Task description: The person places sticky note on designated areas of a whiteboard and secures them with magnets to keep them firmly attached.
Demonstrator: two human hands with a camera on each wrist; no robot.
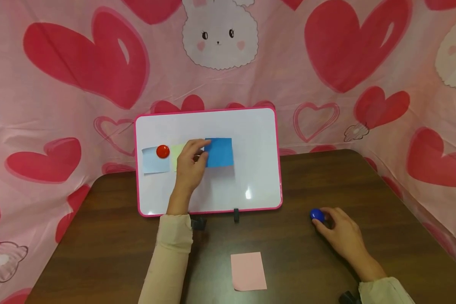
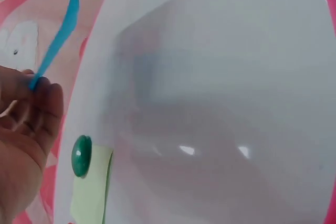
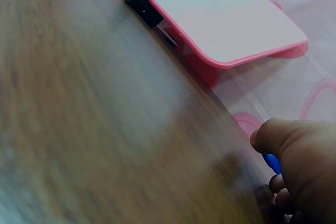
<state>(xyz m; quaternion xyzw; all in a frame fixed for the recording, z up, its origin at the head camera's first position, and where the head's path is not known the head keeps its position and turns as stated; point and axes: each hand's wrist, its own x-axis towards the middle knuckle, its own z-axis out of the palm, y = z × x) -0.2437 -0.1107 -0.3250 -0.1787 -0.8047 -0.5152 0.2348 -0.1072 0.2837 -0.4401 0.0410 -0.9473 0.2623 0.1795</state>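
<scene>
A blue paper note (image 1: 219, 152) is held against a pink-framed whiteboard (image 1: 251, 126) by the left hand (image 1: 189, 166), its left edge pinched between thumb and fingertips; in the left wrist view the sheet (image 2: 58, 40) is seen edge-on, standing away from the board (image 2: 236, 77) above the fingers (image 2: 47, 100). The note is placed near the middle of the board, which is propped upright at the far edge of a dark wooden table (image 1: 99, 236).

To the left of the hand, a pale yellow note (image 1: 176, 153) is partly hidden by the fingers; in the left wrist view it (image 2: 89, 192) is shown pinned by a green magnet (image 2: 81, 155). Further towards the board's left edge, a light blue note (image 1: 153, 162) is fixed by a red magnet (image 1: 162, 151).

A blue magnet (image 1: 317, 215) is gripped on the table towards its right edge by the curled fingers of the right hand (image 1: 340, 234); only a sliver of blue (image 3: 272, 163) is shown beneath the thumb in the right wrist view. A pink note (image 1: 248, 271) is left flat near the table's front edge.

The blue note is judged to be unsecured: were the pinch loosened before a magnet is set on it, it could slide down the board. A hard press could also tip the propped board on its black stand clips (image 1: 236, 215).
</scene>
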